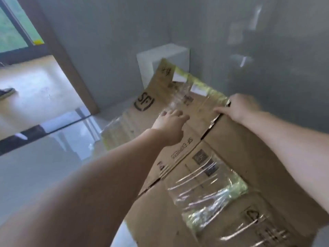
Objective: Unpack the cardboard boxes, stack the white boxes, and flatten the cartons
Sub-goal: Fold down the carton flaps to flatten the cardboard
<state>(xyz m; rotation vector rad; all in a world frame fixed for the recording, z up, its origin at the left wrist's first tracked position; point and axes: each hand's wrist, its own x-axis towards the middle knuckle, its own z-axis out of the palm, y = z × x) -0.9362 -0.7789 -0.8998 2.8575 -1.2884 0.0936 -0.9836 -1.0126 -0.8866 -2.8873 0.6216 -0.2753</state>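
Window: a pane (10,32) with green beyond it stood at the far left, a small yellow tag (38,41) at its lower frame.
Shoe: a dark shoe (6,93) showed at the left edge on the pale floor past the doorway.
Floor: a glossy grey floor (44,166) ran under the scene and mirrored the light.
Left hand: the left hand (170,122) reached forward with its fingers spread and lay flat on the carton's flap, pressing on the cardboard near a strip of clear tape.
Carton: the brown carton (240,154) lay flattened and tilted across the middle and right, its far flaps (147,97) spread on the floor toward the wall; printed marks and crumpled clear tape (204,191) covered its near panel.
White box: a white box (163,61) stood against the grey wall, just behind the carton's far flap, which hid its lower part.
Right hand: the right hand (238,107) gripped the carton's upper edge, thumb on the near face and fingers curled over the far side out of sight.
Wall: a grey wall (267,50) rose behind, blurred, with pale reflections on its right part.
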